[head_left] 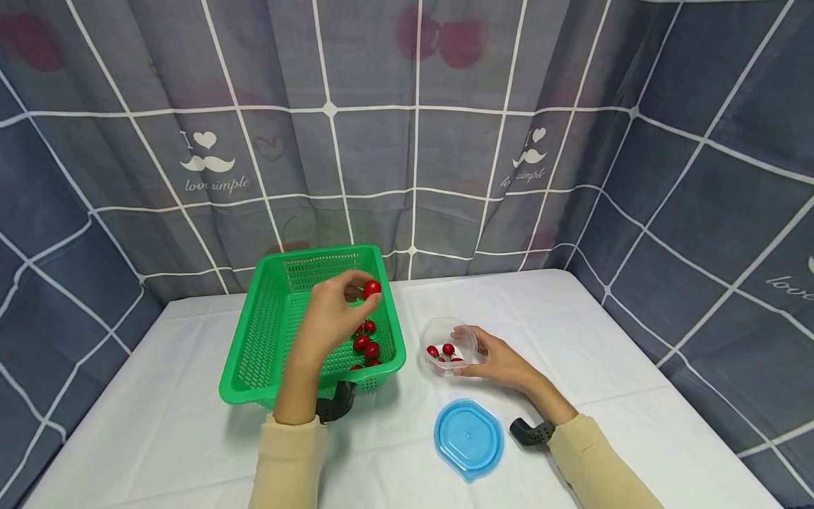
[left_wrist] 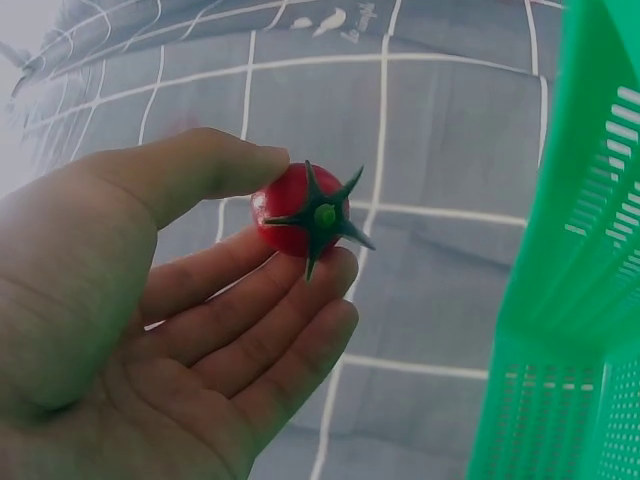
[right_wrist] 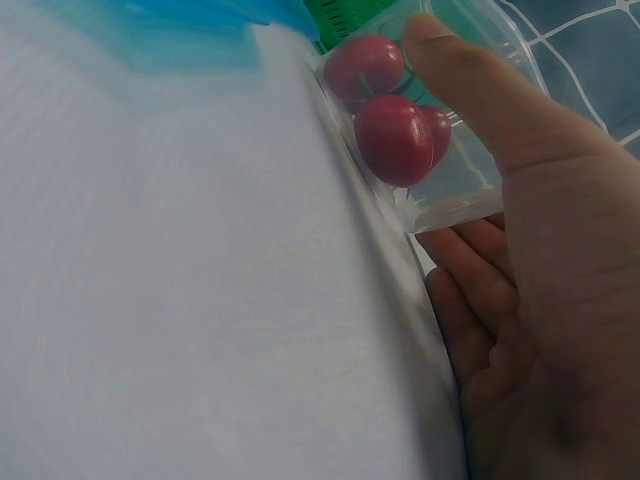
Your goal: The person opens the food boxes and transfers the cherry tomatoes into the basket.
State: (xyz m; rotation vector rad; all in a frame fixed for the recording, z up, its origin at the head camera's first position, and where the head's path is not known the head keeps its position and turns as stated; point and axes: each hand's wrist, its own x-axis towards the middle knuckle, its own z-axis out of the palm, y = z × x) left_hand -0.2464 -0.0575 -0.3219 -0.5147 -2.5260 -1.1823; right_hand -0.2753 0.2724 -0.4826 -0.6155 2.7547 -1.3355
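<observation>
Between thumb and fingertips my left hand point(head_left: 335, 309) pinches a cherry tomato point(left_wrist: 290, 212) with a green star-shaped calyx. It is above the right side of a green plastic basket point(head_left: 242, 353), where several more cherry tomatoes point(head_left: 362, 343) lie. My right hand point(head_left: 502, 362) holds a small clear plastic container point(head_left: 469, 344) on the table, thumb on the near side and fingers behind. Inside that container are several cherry tomatoes point(right_wrist: 393, 140), seen through its wall in the right wrist view.
A blue lid point(head_left: 469, 438) lies on the white tablecloth point(head_left: 394, 452) in front of the container. Grey checked curtains point(head_left: 381, 162) hang behind the table and along both sides.
</observation>
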